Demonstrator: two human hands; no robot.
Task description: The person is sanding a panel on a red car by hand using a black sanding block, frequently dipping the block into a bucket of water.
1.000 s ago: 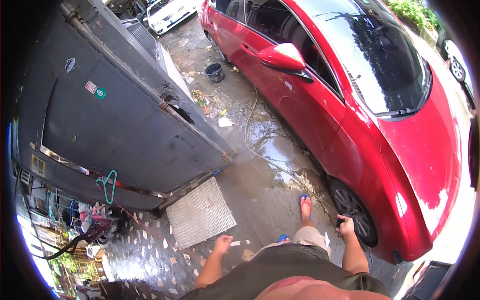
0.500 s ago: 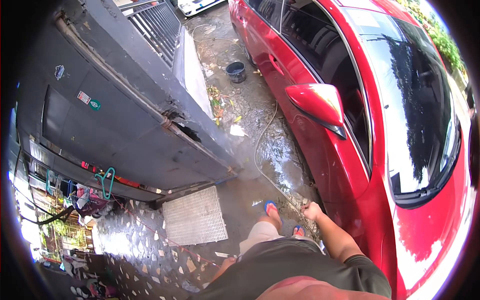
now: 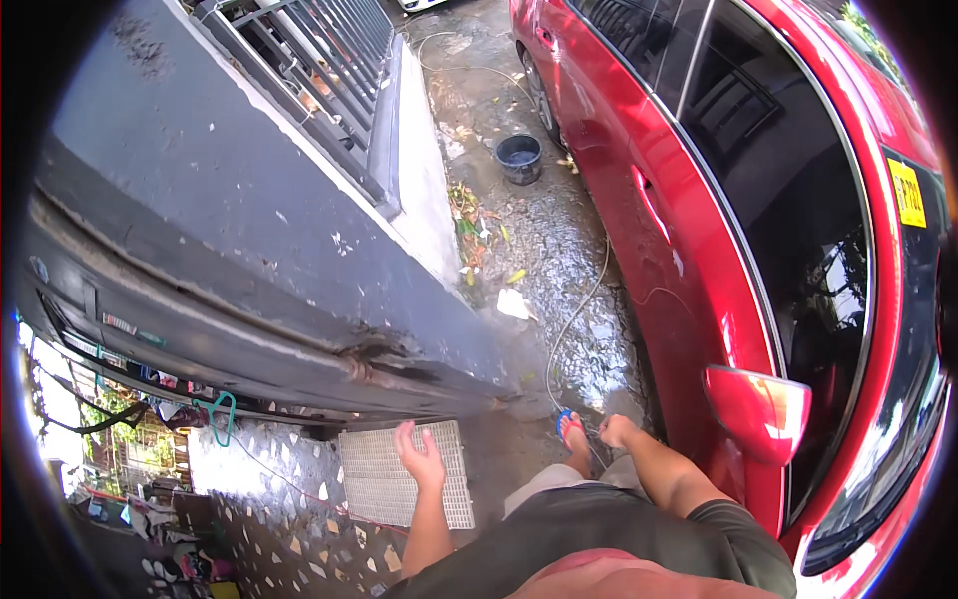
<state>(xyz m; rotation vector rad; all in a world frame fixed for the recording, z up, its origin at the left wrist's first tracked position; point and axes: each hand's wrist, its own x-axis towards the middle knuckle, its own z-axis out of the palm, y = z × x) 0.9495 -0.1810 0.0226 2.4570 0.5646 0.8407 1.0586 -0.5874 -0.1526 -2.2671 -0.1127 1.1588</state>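
Note:
My left hand (image 3: 421,461) is raised above a pale slatted mat (image 3: 454,489) on the ground, fingers spread and holding nothing. Low beside the red car (image 3: 689,299), my right hand (image 3: 619,432) is closed in a fist. What sits inside that fist is too small to make out. A thin hose (image 3: 569,324) runs along the wet ground and passes my foot in a blue-and-red flip-flop (image 3: 569,427), close to the right hand. The car's side mirror (image 3: 763,411) juts out to the right of that arm.
A dark bucket (image 3: 520,160) stands farther along the wet path. Fallen leaves and a white scrap (image 3: 515,304) lie near the wall. On the left are a grey metal gate (image 3: 239,329) and a teal hanger (image 3: 222,419). Part of a white car shows far ahead.
My left hand has come up into view over the mat, opening its fingers. The view has shifted forward along the car, so its mirror now sits lower and farther right. My right fist stays low.

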